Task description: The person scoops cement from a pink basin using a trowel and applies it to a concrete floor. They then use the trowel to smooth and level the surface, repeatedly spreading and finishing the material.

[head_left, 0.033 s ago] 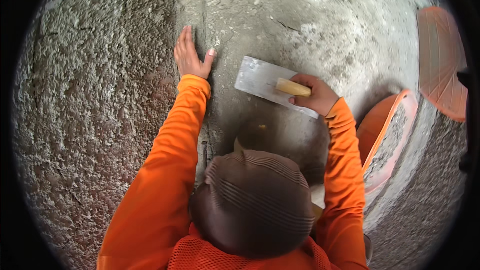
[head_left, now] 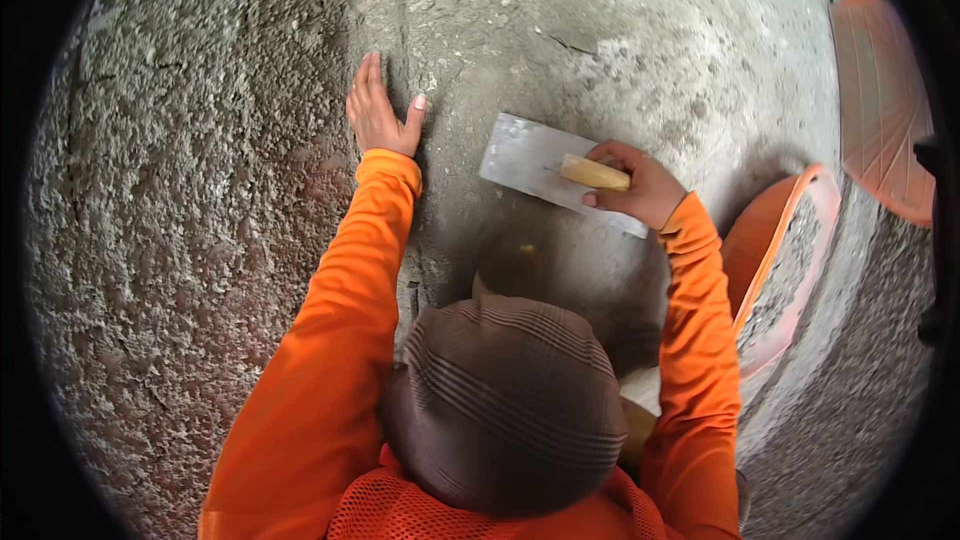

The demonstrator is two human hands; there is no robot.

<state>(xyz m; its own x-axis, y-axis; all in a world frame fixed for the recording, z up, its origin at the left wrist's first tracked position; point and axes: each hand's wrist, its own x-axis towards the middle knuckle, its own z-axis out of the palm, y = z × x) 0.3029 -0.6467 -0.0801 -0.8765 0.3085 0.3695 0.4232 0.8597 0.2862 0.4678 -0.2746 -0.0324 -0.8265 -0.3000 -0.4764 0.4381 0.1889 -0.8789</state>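
My right hand grips the pale wooden handle of a rectangular steel finishing trowel. The metal blade slants across the smoother grey cement surface, its left end higher in the picture. Whether the whole blade touches that surface, I cannot tell. To the left, my left hand is empty and lies open, fingers stretched out and thumb apart. It rests beside the seam where the smooth strip meets the rough, pebbly cement.
An orange tub with grey mortar inside stands right of my right forearm. Beyond it, at the far right, is a reddish ribbed plastic piece. A brown checked cap hides the lower middle.
The trowel and my right hand have shifted slightly to the right. My left hand stays in nearly the same place. The orange tub appears a little farther up and right.
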